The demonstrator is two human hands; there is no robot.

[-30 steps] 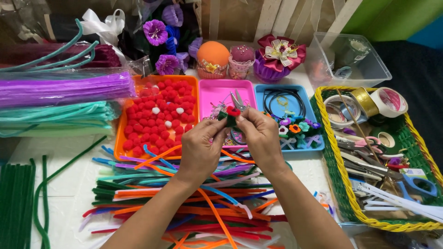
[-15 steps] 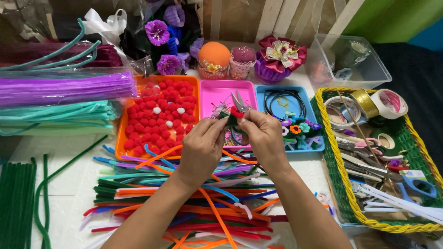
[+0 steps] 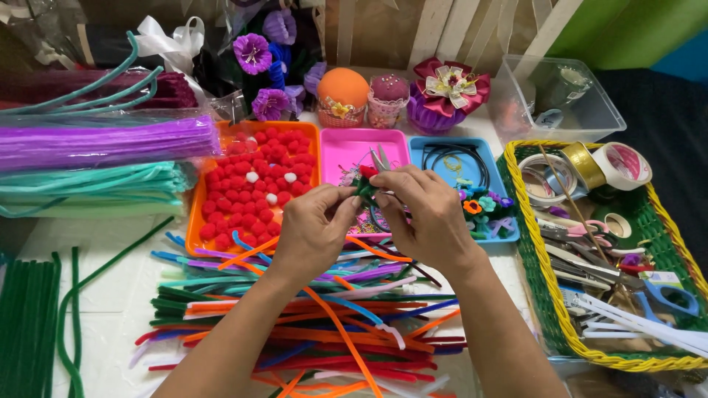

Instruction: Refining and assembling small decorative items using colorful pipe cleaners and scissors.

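A white surface (image 3: pixel 110 309) was crowded with craft supplies: a loose heap of coloured pipe cleaners (image 3: pixel 310 324) lay in front, an orange tray (image 3: pixel 198 221) of red pompoms, a pink tray (image 3: pixel 346 151) and a blue tray (image 3: pixel 435 147) stood behind it, and a green basket (image 3: pixel 538 295) of tapes and tools stood to the right. Above the pink tray, the left hand (image 3: pixel 313 232) and the right hand (image 3: pixel 424 210) met, each with fingers pinched shut on a small red-and-green pipe-cleaner piece (image 3: pixel 364 184) held between them.
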